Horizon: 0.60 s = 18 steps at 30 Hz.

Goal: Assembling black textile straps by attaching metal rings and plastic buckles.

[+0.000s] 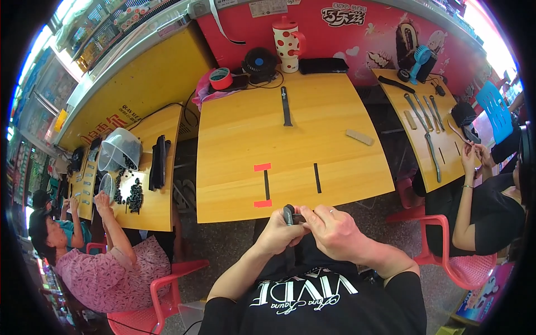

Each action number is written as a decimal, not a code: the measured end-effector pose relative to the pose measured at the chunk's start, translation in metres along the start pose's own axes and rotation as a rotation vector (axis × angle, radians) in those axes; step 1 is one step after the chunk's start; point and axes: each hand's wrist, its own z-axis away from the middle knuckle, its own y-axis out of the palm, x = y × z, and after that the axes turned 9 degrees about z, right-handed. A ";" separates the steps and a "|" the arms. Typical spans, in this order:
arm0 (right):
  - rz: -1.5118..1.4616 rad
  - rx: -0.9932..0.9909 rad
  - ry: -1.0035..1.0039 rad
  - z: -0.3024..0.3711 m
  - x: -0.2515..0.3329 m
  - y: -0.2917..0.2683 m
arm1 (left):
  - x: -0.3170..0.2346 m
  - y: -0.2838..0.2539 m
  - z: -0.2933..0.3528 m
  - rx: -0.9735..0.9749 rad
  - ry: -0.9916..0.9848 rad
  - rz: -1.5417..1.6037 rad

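Note:
Close to my body, past the near edge of the table, my left hand point(276, 233) is closed around a dark strap point(288, 215) with a rounded black end sticking up. My right hand point(333, 229), with a ring on one finger, pinches at the same strap beside the left fingers. Its lower part seems to hang down against my black shirt. Farther up the wooden table point(234, 145) lies another dark strap point(286, 109) with a shiny piece near its far end. Two thin black strips, one point(266, 184) between red tape pieces and another point(317, 178), mark the near half.
A tan block point(359, 137) lies at the right. Along the back stand a fan point(259, 62), a spotted tumbler point(287, 47), red tape roll point(221, 79) and black case point(324, 66). People work at side tables, one with black pieces point(134, 195), another with several straps point(431, 151).

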 end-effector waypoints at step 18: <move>-0.363 -0.267 0.082 -0.008 -0.022 0.036 | 0.000 0.009 -0.005 -0.209 0.098 -0.345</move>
